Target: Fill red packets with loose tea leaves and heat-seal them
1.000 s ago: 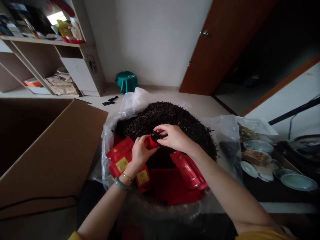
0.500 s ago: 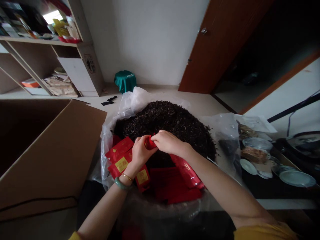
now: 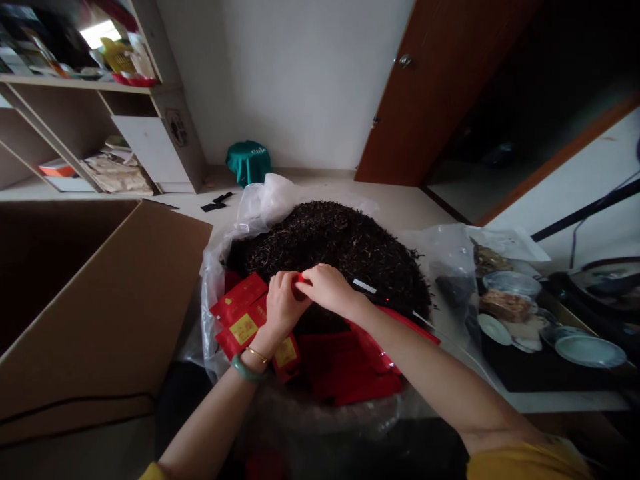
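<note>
My left hand (image 3: 284,303) is closed around a small red packet (image 3: 300,279), mostly hidden by my fingers. Pinching its upper edge from the other side is my right hand (image 3: 327,287). Both hands are over a heap of dark, dry loose tea leaves (image 3: 345,230) in a large clear plastic bag (image 3: 209,320). Red packets with gold labels (image 3: 244,329) lie left of my left wrist. More red packets (image 3: 333,370) are piled below my hands. Behind my right wrist shows a dark bar-like device with a white label (image 3: 365,286) and a small red light.
On the left stands an open cardboard box (image 3: 135,287), close to the bag. Lidded containers (image 3: 590,349) and a tub of brownish pieces (image 3: 505,307) occupy the dark surface at right. A teal-covered bin (image 3: 249,162) is by the wall.
My hands have drawn closer together at the packet, so less of it shows. The dark device with the white label and red light has come into sight behind my right wrist.
</note>
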{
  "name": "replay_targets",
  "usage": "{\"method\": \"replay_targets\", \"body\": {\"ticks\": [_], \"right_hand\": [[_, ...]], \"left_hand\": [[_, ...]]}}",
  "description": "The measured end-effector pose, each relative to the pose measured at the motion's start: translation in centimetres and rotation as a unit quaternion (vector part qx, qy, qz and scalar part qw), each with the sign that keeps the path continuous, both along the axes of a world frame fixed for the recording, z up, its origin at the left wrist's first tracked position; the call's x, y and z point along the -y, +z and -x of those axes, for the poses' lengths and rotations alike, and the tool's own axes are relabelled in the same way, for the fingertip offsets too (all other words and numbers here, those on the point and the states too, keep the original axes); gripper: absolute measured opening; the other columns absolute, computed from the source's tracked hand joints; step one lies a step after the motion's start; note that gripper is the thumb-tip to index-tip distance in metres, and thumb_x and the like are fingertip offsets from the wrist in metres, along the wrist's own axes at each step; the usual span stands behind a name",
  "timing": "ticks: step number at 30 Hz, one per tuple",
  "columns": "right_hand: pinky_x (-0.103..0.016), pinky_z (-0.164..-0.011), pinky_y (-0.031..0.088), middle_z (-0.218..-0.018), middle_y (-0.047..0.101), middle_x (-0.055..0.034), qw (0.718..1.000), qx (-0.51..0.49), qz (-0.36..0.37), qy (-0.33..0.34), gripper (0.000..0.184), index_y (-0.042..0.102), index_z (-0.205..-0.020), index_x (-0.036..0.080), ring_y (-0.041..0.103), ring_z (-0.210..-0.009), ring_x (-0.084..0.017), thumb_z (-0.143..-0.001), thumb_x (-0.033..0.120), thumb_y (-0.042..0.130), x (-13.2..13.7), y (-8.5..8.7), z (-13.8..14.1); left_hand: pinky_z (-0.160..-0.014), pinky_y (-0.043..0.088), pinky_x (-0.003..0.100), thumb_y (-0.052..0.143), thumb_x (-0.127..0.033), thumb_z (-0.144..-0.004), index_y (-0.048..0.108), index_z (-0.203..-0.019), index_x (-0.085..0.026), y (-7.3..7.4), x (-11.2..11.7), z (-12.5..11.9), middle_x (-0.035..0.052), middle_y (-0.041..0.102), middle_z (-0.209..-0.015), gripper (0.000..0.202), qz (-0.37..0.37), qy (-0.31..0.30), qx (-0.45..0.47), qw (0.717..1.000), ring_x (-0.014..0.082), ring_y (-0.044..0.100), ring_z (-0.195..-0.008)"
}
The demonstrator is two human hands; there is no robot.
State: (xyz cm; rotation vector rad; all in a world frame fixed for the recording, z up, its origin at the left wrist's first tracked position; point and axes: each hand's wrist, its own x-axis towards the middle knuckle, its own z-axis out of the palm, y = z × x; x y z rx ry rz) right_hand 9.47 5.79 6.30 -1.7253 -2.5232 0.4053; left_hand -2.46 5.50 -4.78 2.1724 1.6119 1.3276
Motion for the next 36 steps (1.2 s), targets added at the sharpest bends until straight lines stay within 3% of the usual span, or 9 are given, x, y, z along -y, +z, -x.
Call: {"method": "replay_targets", "body": {"ticks": [5, 10, 16, 20, 24, 32, 36], "right_hand": [[-0.026, -0.067, 0.039, -0.084, 0.073, -0.0062, 0.999, -0.035, 0.007, -0.036, 0.030, 0.070, -0.082, 0.019, 0.064, -0.078, -0.018, -0.094, 0.027, 0.045, -0.4, -0.4, -0.7], [-0.024, -0.065, 0.037, -0.074, 0.066, -0.0023, 0.990, -0.126, 0.011, -0.057, 0.028, 0.062, -0.074, 0.017, 0.057, -0.070, -0.014, -0.093, 0.020, 0.043, -1.0, 0.3, -2.5], [-0.023, -0.061, 0.036, -0.067, 0.058, 0.0013, 0.969, -0.229, 0.082, -0.047, 0.025, 0.058, -0.070, 0.016, 0.051, -0.065, -0.012, -0.090, 0.020, 0.043, -1.0, 0.0, -3.7], [-0.023, -0.058, 0.033, -0.060, 0.055, 0.0024, 0.974, -0.210, 0.046, -0.071, 0.025, 0.057, -0.063, 0.016, 0.048, -0.059, -0.011, -0.087, 0.023, 0.051, -0.5, 0.0, -3.4], [-0.023, -0.058, 0.032, -0.062, 0.058, 0.0026, 0.981, -0.189, -0.007, -0.047, 0.019, 0.058, -0.063, 0.017, 0.048, -0.058, -0.011, -0.079, 0.025, 0.064, 0.2, 0.6, -2.8], [-0.022, -0.055, 0.031, -0.061, 0.057, 0.0020, 0.986, -0.160, 0.005, -0.046, 0.028, 0.058, -0.066, 0.018, 0.048, -0.057, -0.011, -0.091, 0.021, 0.046, -0.3, -0.1, -2.7], [-0.021, -0.055, 0.033, -0.061, 0.059, 0.0018, 0.987, -0.152, 0.029, -0.043, 0.026, 0.060, -0.067, 0.017, 0.050, -0.057, -0.010, -0.090, 0.018, 0.047, -0.1, -0.5, -2.4]], "left_hand": [[-0.077, 0.049, 0.037, 0.072, -0.022, -0.070, 0.055, -0.099, -0.021, -0.1, 0.0, -0.2, 0.0046, 0.061, -0.089, 0.034, -0.007, 0.007, -0.006, 1.000, 0.0235, 0.057, -0.084], [-0.084, 0.049, 0.037, 0.072, -0.021, -0.072, 0.056, -0.107, -0.019, -0.4, -0.1, -0.2, 0.0079, 0.062, -0.102, 0.038, -0.045, -0.025, 0.016, 0.999, 0.0242, 0.057, -0.094], [-0.084, 0.049, 0.037, 0.073, -0.023, -0.073, 0.057, -0.110, -0.020, -0.5, -0.2, -0.1, 0.0071, 0.063, -0.102, 0.041, -0.056, -0.047, 0.002, 0.997, 0.0241, 0.057, -0.094], [-0.088, 0.048, 0.042, 0.073, -0.029, -0.074, 0.052, -0.118, -0.020, -0.3, 0.1, -0.3, 0.0095, 0.063, -0.107, 0.049, -0.051, -0.034, -0.017, 0.998, 0.0268, 0.058, -0.099], [-0.084, 0.050, 0.039, 0.071, -0.029, -0.076, 0.046, -0.123, -0.021, -0.5, 0.3, -0.4, 0.0087, 0.064, -0.108, 0.054, -0.029, -0.020, 0.019, 0.999, 0.0241, 0.062, -0.094], [-0.081, 0.048, 0.037, 0.075, -0.020, -0.069, 0.053, -0.107, -0.022, -1.0, -0.1, 0.0, 0.0054, 0.065, -0.101, 0.045, 0.003, -0.033, -0.005, 0.999, 0.0238, 0.062, -0.091], [-0.081, 0.046, 0.039, 0.081, -0.031, -0.064, 0.053, -0.105, -0.021, -0.8, -0.1, -0.3, 0.0057, 0.066, -0.096, 0.050, 0.036, -0.025, -0.016, 0.999, 0.0257, 0.061, -0.090]]}}
